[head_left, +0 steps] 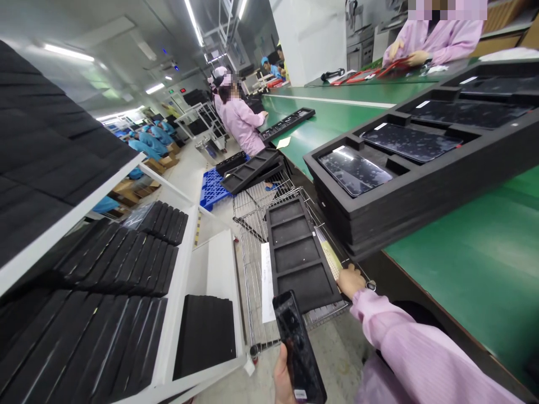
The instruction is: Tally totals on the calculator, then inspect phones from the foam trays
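Observation:
My left hand (284,376) holds a black tablet (298,348) by its left edge at the bottom of the view. The tablet is tilted, with a small white label near its lower end. My right hand (351,280), in a pink sleeve, is closed at the near right rim of a wire cart (248,280); its fingers are partly hidden. Beside it on the cart lies a black foam tray (297,255) with bare compartments. A yellowish sheet (330,252) and a white paper strip (266,283) flank that tray.
On the green bench (463,269), stacked black foam trays (379,219) hold several dark tablets (353,171). A white rack (168,314) full of black foam trays stands at left. More trays (252,171) lie ahead near a blue pallet (211,188). Co-workers (240,115) in pink sit along the bench.

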Tool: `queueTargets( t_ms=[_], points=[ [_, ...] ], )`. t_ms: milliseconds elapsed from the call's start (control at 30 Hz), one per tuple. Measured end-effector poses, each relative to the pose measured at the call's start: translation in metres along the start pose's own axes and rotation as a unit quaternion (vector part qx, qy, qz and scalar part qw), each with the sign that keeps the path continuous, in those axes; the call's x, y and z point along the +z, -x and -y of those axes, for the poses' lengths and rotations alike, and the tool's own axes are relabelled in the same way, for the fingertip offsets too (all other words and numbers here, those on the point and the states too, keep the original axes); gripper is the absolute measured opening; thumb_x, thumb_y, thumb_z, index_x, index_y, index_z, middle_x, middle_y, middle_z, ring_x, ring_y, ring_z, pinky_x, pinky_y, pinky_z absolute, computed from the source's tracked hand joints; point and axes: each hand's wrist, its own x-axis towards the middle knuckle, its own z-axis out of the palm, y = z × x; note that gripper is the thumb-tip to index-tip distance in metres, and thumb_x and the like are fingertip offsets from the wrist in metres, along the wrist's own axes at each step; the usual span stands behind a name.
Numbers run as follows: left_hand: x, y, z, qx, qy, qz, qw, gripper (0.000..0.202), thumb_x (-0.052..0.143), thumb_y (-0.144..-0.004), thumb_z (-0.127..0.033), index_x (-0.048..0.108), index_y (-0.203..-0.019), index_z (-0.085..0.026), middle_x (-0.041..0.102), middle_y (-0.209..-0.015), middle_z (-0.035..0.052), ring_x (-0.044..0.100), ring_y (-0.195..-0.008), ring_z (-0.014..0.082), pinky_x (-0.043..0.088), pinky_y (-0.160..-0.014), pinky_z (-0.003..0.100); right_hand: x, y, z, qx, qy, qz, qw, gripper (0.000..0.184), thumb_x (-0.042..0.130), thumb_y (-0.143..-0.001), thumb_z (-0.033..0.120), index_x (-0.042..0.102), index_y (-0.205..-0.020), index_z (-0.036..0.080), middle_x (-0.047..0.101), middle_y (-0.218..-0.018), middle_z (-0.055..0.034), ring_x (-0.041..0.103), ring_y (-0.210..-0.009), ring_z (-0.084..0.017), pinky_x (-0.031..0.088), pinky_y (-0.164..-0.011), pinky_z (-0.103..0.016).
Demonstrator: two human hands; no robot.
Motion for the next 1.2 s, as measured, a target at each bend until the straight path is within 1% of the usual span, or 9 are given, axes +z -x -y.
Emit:
queueTargets(
  t_ms=[133,300,467,600,667,867,933,1067,1200],
  points=[
    [0.001,0.001,0.004,0.0,0.016,-0.007,1.0,0.023,0.055,-0.084,-0.038,0.075,-0.091,-0.028,0.075,-0.09,0.0076,0.068,-0.094,0.0292,0.051,-0.088,0.041,0.0,0.011,-0.001,0.046,-0.033,-0.01,0.998,0.028,0.058,-0.092,0.031,0.055,-0.114,0.015,0.055,-0.117,-0.0086,0.057,-0.099,-0.023,0.051,-0.082,-0.042],
    [0.0,0.001,0.008,0.005,0.026,-0.012,1.0,0.025,0.055,-0.083,-0.035,0.077,-0.088,-0.026,0.074,-0.091,0.0098,0.066,-0.098,0.03,0.049,-0.093,0.038,-0.003,0.018,-0.01,0.013,-0.114,-0.025,0.993,0.023,0.057,-0.093,0.03,0.057,-0.111,0.015,0.055,-0.116,-0.0081,0.056,-0.1,-0.022,0.049,-0.085,-0.042],
    [0.0,-0.001,0.008,0.007,0.037,-0.016,0.999,0.022,0.058,-0.082,-0.035,0.077,-0.089,-0.026,0.074,-0.095,0.0106,0.066,-0.099,0.031,0.047,-0.095,0.039,-0.006,0.015,-0.023,-0.039,-0.216,0.032,0.975,0.025,0.056,-0.094,0.027,0.054,-0.115,0.014,0.06,-0.102,-0.0054,0.061,-0.083,-0.017,0.054,-0.073,-0.035],
    [0.002,-0.002,0.01,0.01,0.044,-0.02,0.999,0.027,0.058,-0.083,-0.037,0.074,-0.099,-0.024,0.073,-0.098,0.0119,0.066,-0.099,0.0309,0.046,-0.097,0.041,-0.005,0.007,-0.031,-0.048,-0.253,0.099,0.961,0.022,0.056,-0.094,0.029,0.056,-0.11,0.013,0.061,-0.093,-0.0034,0.061,-0.071,-0.013,0.054,-0.062,-0.028],
    [0.002,-0.001,0.01,0.017,0.044,-0.029,0.998,0.027,0.058,-0.082,-0.036,0.073,-0.101,-0.024,0.073,-0.099,0.0125,0.065,-0.1,0.0315,0.045,-0.098,0.042,-0.005,0.001,-0.033,-0.051,-0.259,0.118,0.957,0.02,0.056,-0.094,0.029,0.057,-0.107,0.013,0.06,-0.092,-0.003,0.06,-0.07,-0.013,0.054,-0.06,-0.027],
    [0.008,0.001,0.006,0.045,0.032,-0.039,0.998,0.027,0.052,-0.084,-0.033,0.077,-0.088,-0.024,0.072,-0.101,0.0115,0.061,-0.107,0.032,0.046,-0.097,0.041,-0.007,-0.005,-0.037,-0.073,-0.247,0.14,0.956,0.02,0.057,-0.094,0.03,0.058,-0.104,0.013,0.061,-0.094,-0.0036,0.061,-0.074,-0.014,0.054,-0.064,-0.029],
    [0.013,0.001,0.003,0.063,0.023,-0.013,0.998,0.03,0.048,-0.085,-0.032,0.075,-0.096,-0.024,0.07,-0.108,0.0106,0.06,-0.109,0.0312,0.045,-0.098,0.042,-0.009,-0.004,-0.037,-0.083,-0.235,0.138,0.959,0.021,0.057,-0.094,0.03,0.058,-0.105,0.013,0.061,-0.095,-0.004,0.061,-0.076,-0.015,0.054,-0.066,-0.03],
    [0.02,0.0,-0.001,0.083,-0.004,0.092,0.992,0.037,0.042,-0.086,-0.037,0.068,-0.11,-0.027,0.065,-0.119,0.0079,0.06,-0.11,0.0295,0.047,-0.095,0.045,-0.016,-0.002,-0.036,-0.107,-0.204,0.119,0.966,0.021,0.057,-0.093,0.03,0.059,-0.107,0.014,0.061,-0.102,-0.0053,0.061,-0.085,-0.018,0.053,-0.074,-0.035],
    [0.019,-0.004,-0.004,0.12,0.013,0.111,0.986,0.04,0.046,-0.084,-0.039,0.061,-0.12,-0.029,0.059,-0.128,0.0047,0.058,-0.114,0.0269,0.048,-0.092,0.046,-0.022,0.0,-0.035,-0.124,-0.175,0.104,0.971,0.02,0.058,-0.093,0.03,0.06,-0.105,0.014,0.061,-0.105,-0.0057,0.06,-0.09,-0.019,0.052,-0.079,-0.037]
  ],
)
